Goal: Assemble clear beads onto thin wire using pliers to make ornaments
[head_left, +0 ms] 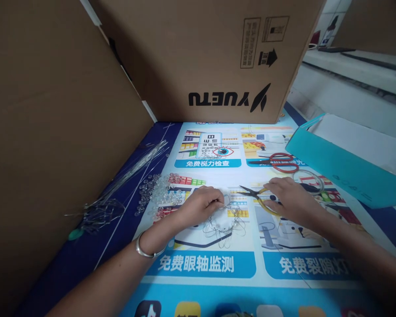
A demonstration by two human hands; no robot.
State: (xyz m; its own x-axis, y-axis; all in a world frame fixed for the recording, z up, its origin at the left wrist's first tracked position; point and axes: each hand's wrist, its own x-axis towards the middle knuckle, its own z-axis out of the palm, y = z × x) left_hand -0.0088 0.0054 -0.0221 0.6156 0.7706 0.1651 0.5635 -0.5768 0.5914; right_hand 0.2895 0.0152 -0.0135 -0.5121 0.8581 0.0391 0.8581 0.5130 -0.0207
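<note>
My left hand [205, 203] is closed, thumb and fingers pinched on the upper left of a ring-shaped wire piece [225, 228] with thin loops sticking out around it. My right hand [285, 198] grips pliers with yellow handles [264, 204]. Their dark jaws are parted and point left, a little above and right of the wire piece, not touching it. Clear beads [165, 189] lie in a loose heap left of my left hand. Red-handled scissors [282, 163] rest beyond my right hand, and a coil of wire [312, 181] lies beside it.
Cardboard panels [198, 53] wall off the left and back. A bundle of straight wires [135, 169] lies on the left, with a tangle of bent wire [102, 215] nearer. At right stands a teal box [346, 163]. The printed sheet [214, 284] covers the table.
</note>
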